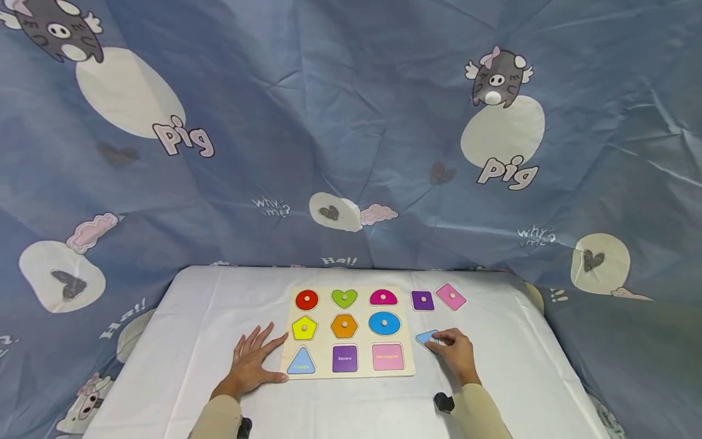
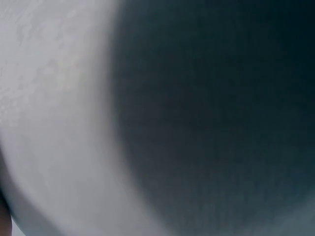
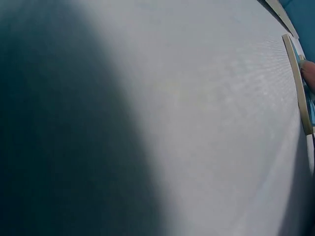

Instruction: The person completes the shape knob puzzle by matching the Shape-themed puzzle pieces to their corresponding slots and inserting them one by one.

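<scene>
A wooden shape-puzzle board lies on the white-covered table. Its top two rows hold knobbed pieces; the triangle, square and rectangle slots in the bottom row show only printed words. My left hand lies flat with fingers spread on the cloth, against the board's left edge. My right hand is right of the board, its fingers curled over a blue piece lying on the cloth. In the right wrist view that blue piece appears edge-on at the far right. The left wrist view shows only blurred cloth and shadow.
A loose purple square and a pink rectangle lie on the white tablecloth beyond my right hand, right of the board. A blue cartoon-pig sheet hangs behind and around the table.
</scene>
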`<state>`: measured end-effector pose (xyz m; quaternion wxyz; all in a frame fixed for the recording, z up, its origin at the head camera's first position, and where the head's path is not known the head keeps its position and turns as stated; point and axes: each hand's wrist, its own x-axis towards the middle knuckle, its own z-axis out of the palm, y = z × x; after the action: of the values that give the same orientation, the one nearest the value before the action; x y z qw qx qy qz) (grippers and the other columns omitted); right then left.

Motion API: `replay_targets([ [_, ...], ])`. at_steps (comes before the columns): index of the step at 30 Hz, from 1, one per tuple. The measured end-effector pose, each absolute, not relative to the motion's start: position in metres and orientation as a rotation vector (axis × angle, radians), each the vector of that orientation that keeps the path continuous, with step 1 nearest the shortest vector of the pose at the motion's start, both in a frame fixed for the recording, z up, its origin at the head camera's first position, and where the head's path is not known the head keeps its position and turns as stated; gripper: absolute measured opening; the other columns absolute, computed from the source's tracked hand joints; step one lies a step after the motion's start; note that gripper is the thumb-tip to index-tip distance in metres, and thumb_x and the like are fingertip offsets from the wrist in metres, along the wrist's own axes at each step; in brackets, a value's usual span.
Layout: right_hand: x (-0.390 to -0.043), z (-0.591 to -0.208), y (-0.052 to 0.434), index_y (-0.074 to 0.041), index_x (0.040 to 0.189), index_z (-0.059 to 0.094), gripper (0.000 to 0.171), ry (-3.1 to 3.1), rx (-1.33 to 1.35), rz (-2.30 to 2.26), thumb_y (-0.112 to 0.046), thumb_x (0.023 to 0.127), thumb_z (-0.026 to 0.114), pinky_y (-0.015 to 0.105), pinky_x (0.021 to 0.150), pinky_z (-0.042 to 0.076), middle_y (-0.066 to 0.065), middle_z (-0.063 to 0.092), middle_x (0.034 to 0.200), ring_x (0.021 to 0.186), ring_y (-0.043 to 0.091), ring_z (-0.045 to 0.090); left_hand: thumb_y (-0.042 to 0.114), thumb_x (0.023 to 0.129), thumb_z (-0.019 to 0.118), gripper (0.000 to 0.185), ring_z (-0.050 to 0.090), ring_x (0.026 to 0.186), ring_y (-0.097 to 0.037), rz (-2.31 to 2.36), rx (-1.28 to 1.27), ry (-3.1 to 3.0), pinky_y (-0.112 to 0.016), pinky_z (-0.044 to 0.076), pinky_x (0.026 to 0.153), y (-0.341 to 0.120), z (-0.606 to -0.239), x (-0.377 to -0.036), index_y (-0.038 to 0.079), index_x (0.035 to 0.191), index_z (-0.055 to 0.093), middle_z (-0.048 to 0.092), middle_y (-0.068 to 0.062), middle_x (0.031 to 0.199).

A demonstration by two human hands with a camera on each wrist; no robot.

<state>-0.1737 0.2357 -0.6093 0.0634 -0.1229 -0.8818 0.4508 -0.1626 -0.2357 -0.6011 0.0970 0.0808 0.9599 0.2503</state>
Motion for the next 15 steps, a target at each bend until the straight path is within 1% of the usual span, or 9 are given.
replay_targets([
  [3,-0.1718,-0.6102,0.2362,-0.001,0.083,0.074,0.018,-2.666,-0.379,1.329,-0.011,0.071,0.084,0.023,0.076,0.049,0.005,0.065,0.087,0.084,0.016,0.058,0.054,0.058,0.084,0.095,0.006,0.144,-0.040,0.735,0.242,2.838,-0.060,-0.006,0.113,-0.2343,-0.6006,-0.1626,0.023,0.141,0.050,0.022,-0.015,0.158],
  [6,-0.1723,-0.6095,0.2362,-0.001,0.082,0.074,0.017,-2.672,-0.368,1.323,-0.010,0.072,0.084,0.026,0.076,0.048,0.005,0.064,0.086,0.083,0.017,0.057,0.054,0.058,0.085,0.095,0.007,0.144,-0.040,0.741,0.239,2.835,-0.061,-0.006,0.113,-0.2333,-0.5990,-0.1622,0.023,0.141,0.051,0.022,-0.015,0.158],
  [11,-0.1712,-0.6109,0.2368,-0.002,0.082,0.075,0.014,-2.680,-0.374,1.326,-0.010,0.073,0.083,0.022,0.072,0.046,0.004,0.063,0.085,0.081,0.014,0.054,0.054,0.058,0.085,0.095,0.007,0.144,-0.040,0.733,0.232,2.826,-0.060,-0.006,0.114,-0.2330,-0.5971,-0.1613,0.023,0.141,0.051,0.023,-0.014,0.158],
  [15,-0.1730,-0.6101,0.2349,-0.002,0.082,0.075,0.012,-2.670,-0.370,1.329,-0.008,0.074,0.082,0.022,0.071,0.045,0.004,0.063,0.084,0.080,0.015,0.054,0.054,0.058,0.084,0.095,0.008,0.144,-0.040,0.729,0.238,2.831,-0.060,-0.005,0.113,-0.2339,-0.5959,-0.1618,0.022,0.141,0.051,0.023,-0.015,0.157],
])
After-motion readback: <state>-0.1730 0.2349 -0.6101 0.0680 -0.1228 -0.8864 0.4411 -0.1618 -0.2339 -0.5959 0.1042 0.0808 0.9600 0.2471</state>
